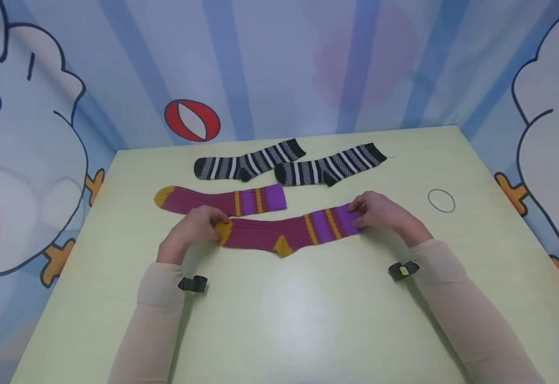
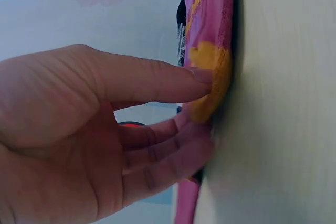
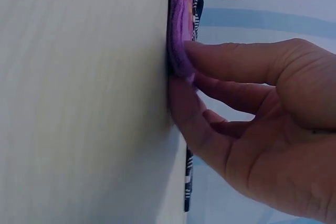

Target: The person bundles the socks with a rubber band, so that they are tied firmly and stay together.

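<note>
A maroon sock (image 1: 255,233) with yellow toe and heel lies flat across the table, its purple striped cuff to the right. At its yellow toe (image 2: 218,72), the left hand (image 1: 195,229) pinches the tip between thumb and fingers. The right hand (image 1: 380,212) pinches the purple cuff (image 3: 181,40) at the other end, thumb on top and fingers at the edge. Just behind lies a matching maroon sock (image 1: 202,200), toe to the left, partly behind the left hand.
Two black-and-white striped socks, one on the left (image 1: 231,166) and one on the right (image 1: 346,164), lie farther back on the pale table (image 1: 298,320). A thin drawn-looking ring (image 1: 441,201) is at the right. Patterned cloth (image 1: 279,64) stands behind the table.
</note>
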A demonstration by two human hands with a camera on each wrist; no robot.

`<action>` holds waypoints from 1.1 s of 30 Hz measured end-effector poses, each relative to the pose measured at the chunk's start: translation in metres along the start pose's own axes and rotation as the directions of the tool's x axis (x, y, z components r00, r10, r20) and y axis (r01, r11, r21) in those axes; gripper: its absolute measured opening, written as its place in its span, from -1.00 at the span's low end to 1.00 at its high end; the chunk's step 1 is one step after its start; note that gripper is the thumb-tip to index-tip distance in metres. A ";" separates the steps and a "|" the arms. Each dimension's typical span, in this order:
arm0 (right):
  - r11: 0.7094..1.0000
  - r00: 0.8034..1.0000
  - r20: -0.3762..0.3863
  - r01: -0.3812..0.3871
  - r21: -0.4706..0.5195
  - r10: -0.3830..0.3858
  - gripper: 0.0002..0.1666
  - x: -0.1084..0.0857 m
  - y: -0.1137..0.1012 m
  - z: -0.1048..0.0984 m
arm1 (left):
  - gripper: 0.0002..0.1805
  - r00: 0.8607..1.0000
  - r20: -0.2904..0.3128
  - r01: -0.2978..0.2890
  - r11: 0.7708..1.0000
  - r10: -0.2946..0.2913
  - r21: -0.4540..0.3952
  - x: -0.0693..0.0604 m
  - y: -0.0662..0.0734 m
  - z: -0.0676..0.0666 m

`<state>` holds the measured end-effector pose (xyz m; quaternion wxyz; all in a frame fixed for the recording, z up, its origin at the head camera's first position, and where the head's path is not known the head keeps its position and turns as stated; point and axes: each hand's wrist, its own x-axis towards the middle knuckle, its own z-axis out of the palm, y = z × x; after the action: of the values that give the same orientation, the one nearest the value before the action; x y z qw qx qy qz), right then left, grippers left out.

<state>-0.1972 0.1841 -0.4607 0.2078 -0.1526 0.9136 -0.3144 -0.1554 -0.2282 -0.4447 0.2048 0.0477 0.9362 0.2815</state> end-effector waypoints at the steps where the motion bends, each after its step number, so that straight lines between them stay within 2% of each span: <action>1: 1.000 1.000 -0.006 0.008 -0.023 -0.008 -0.53 0.000 -0.002 0.000 | -0.59 1.000 -0.008 -0.006 1.000 0.006 0.014 -0.001 0.001 0.000; 5: 0.988 0.996 -0.051 0.068 -0.136 -0.076 -0.44 -0.006 -0.011 0.000 | -0.63 0.998 -0.037 -0.053 0.996 0.056 0.076 -0.008 0.011 -0.003; 8: 0.978 0.988 -0.082 0.112 -0.175 -0.128 -0.39 -0.015 -0.022 -0.001 | -0.62 0.995 -0.029 -0.094 0.989 0.097 0.112 -0.015 0.023 -0.006; 12: 0.973 0.985 -0.070 0.144 -0.181 -0.159 -0.40 -0.027 -0.038 -0.001 | -0.56 0.994 0.007 -0.106 0.984 0.106 0.143 -0.027 0.036 -0.010; 19: 0.973 0.980 -0.023 0.195 -0.123 -0.199 -0.45 -0.042 -0.054 0.001 | -0.47 0.981 0.064 -0.191 0.975 0.185 0.113 -0.041 0.048 -0.011; 26: 0.970 0.977 -0.028 0.205 -0.130 -0.211 -0.43 -0.041 -0.058 -0.002 | -0.48 0.973 0.040 -0.229 0.969 0.226 0.097 -0.038 0.046 -0.013; 30: 0.960 0.972 -0.028 0.225 -0.170 -0.232 -0.40 -0.032 -0.058 -0.005 | -0.51 0.973 -0.022 -0.226 0.971 0.228 0.082 -0.032 0.034 -0.017; 33: 0.943 0.961 -0.014 0.268 -0.200 -0.276 -0.40 -0.021 -0.059 -0.003 | -0.52 0.976 -0.056 -0.207 0.976 0.211 0.067 -0.028 0.023 -0.021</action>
<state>-0.1720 0.1500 -0.4151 0.1275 -0.2904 0.9144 -0.2517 -0.1389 -0.2255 -0.4064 0.1429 0.1431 0.9402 0.2742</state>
